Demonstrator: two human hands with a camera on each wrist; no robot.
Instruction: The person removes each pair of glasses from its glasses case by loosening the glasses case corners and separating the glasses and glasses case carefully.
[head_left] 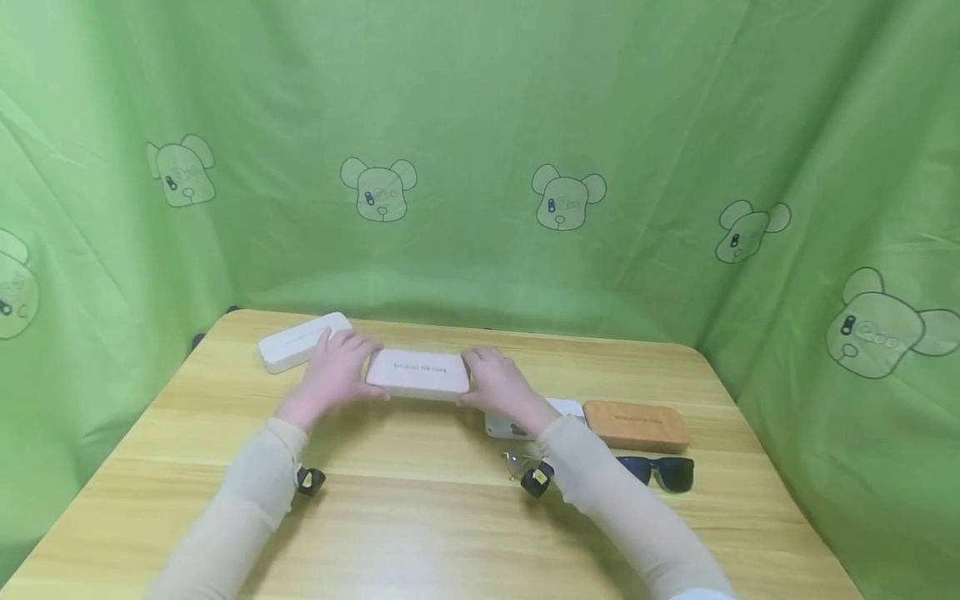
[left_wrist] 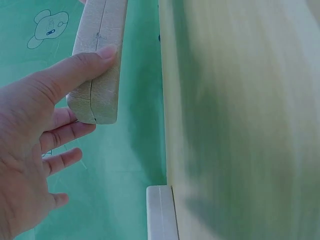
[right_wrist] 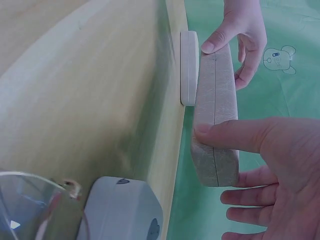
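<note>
The pale pink case (head_left: 417,375) is held in the air between two hands, above the far part of the table, a little left of the middle of its far edge. A green curtain (head_left: 480,83), creased cloth or plastic printed with bear heads, surrounds it and runs out of frame. The table (head_left: 412,525) has a smooth, light wood-grain top; its near edge is cut off. Pale sleeves (head_left: 240,492) cover both forearms. The left hand (head_left: 333,371) grips the case's left end and the right hand (head_left: 495,382) its right end, thumbs on the near side; the lower fingers are spread clear of it. The case is long and block-like, with crinkled skin and a seam; its dark lettering is too blurred to read.

Near the table's far left corner lies a white case (head_left: 296,346), partly behind the left hand. Toward the right edge sits an orange-brown case (head_left: 637,425), rounded at its corners. Beside it, a white patterned case (head_left: 497,425) is half hidden by the right arm. Nearer, dark sunglasses (head_left: 677,473) and thin-rimmed clear glasses (head_left: 516,461) are partly covered by that arm.
</note>
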